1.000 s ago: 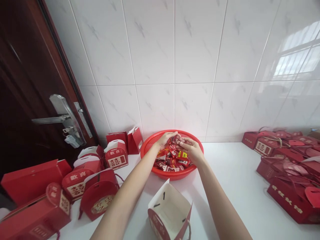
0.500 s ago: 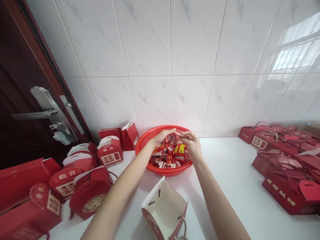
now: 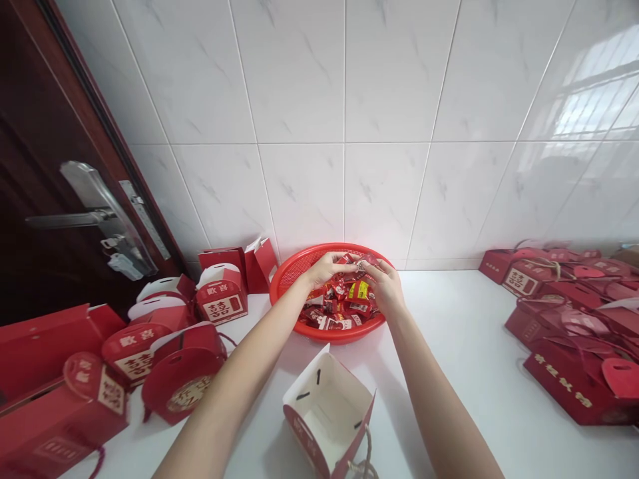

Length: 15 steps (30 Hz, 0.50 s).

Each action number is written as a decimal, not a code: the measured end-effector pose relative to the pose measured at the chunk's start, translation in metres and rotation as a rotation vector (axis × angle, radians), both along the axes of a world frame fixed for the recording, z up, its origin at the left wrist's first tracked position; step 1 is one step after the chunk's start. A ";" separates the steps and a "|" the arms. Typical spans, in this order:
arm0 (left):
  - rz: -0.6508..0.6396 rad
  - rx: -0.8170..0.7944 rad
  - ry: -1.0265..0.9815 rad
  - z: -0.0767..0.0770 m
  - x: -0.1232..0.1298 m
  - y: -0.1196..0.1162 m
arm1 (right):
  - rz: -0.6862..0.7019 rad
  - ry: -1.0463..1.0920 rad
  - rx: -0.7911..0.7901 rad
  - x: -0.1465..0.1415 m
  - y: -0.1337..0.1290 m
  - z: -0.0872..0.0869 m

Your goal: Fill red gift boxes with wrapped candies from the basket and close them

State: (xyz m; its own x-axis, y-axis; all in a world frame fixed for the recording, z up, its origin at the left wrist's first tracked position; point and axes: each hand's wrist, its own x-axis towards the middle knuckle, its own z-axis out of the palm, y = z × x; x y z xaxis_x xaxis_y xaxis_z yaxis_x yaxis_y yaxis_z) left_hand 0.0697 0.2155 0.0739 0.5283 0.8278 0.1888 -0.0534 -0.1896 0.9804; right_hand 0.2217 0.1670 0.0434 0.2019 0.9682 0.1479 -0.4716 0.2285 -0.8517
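Observation:
A red plastic basket (image 3: 333,338) stands near the wall, holding many wrapped candies (image 3: 333,307), mostly red, one yellow. Over its right part are both hands, close together. My left hand (image 3: 333,268) is closed on red-wrapped candies, its fingers partly behind them. My right hand (image 3: 382,278) is closed on a reddish wrapped candy (image 3: 363,266) beside it. Nearer to me, between my forearms, an open red box (image 3: 332,412) with a pale inside and a cord handle stands on the white table; no contents show in it.
Red gift boxes (image 3: 222,303) crowd the left side of the table (image 3: 459,346), beside a dark door (image 3: 30,133) with a metal handle. More red boxes (image 3: 579,379) are piled at the right. A tiled wall (image 3: 299,93) rises behind.
Both hands have closed in on each other over the basket, and red candies now show between the fingers. The view has shifted slightly; the open box stays in place.

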 end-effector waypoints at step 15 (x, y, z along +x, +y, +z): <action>0.049 0.112 0.092 -0.008 0.007 0.008 | 0.160 -0.052 -0.039 0.000 -0.001 0.000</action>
State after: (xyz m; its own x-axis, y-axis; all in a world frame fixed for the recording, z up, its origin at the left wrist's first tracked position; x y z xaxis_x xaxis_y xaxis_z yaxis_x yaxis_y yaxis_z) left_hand 0.0762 0.2239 0.0661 0.5074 0.8291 0.2346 0.0474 -0.2987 0.9532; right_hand 0.2222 0.1657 0.0434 0.0373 0.9926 0.1155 -0.4542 0.1198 -0.8828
